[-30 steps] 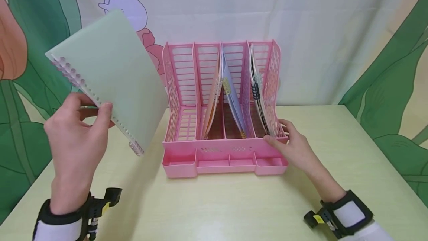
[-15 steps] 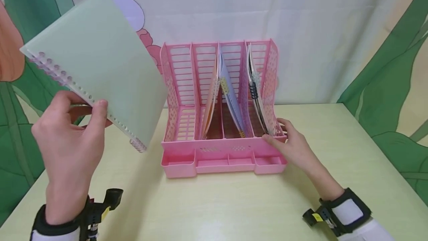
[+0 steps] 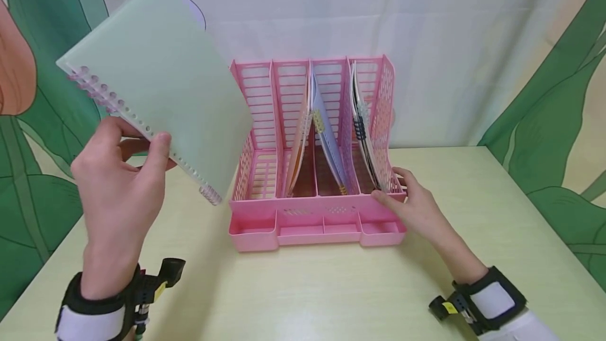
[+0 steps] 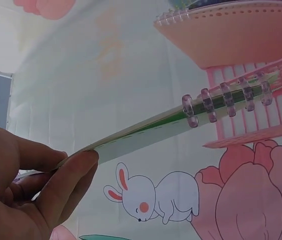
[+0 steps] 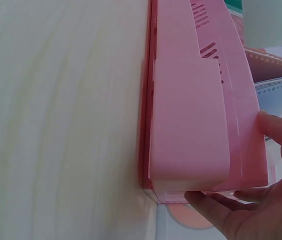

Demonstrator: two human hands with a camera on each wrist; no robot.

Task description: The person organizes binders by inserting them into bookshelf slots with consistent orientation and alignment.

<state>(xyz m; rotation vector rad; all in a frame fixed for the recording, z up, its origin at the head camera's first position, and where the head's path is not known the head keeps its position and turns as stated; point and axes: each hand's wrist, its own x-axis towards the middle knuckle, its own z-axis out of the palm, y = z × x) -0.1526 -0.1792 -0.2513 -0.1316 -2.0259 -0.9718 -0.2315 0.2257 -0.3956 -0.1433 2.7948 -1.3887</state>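
My left hand (image 3: 125,186) pinches a pale green spiral notebook (image 3: 161,72) by its bound edge, thumb on the near side. The notebook is tilted in the air, left of the pink desk file organizer (image 3: 303,205) and overlapping its left edge in the head view. In the left wrist view the notebook (image 4: 151,125) is seen edge-on with clear purple binding rings. My right hand (image 3: 418,207) grips the organizer's front right corner, thumb on the front wall's top edge and fingers against the side, as the right wrist view also shows with the organizer (image 5: 188,120).
The leftmost upright slot (image 3: 262,172) holds no notebook. An orange notebook (image 3: 299,157), a blue notebook (image 3: 329,141) and a black-ringed notebook (image 3: 364,136) lean in the others. Small front trays (image 3: 319,239) line the organizer. A patterned curtain (image 3: 440,67) hangs behind the table (image 3: 307,293).
My left hand lifts the notebook, first drifting left, then back to the right towards the organizer's left side. The right hand stays on the corner. The organizer has barely shifted in view.
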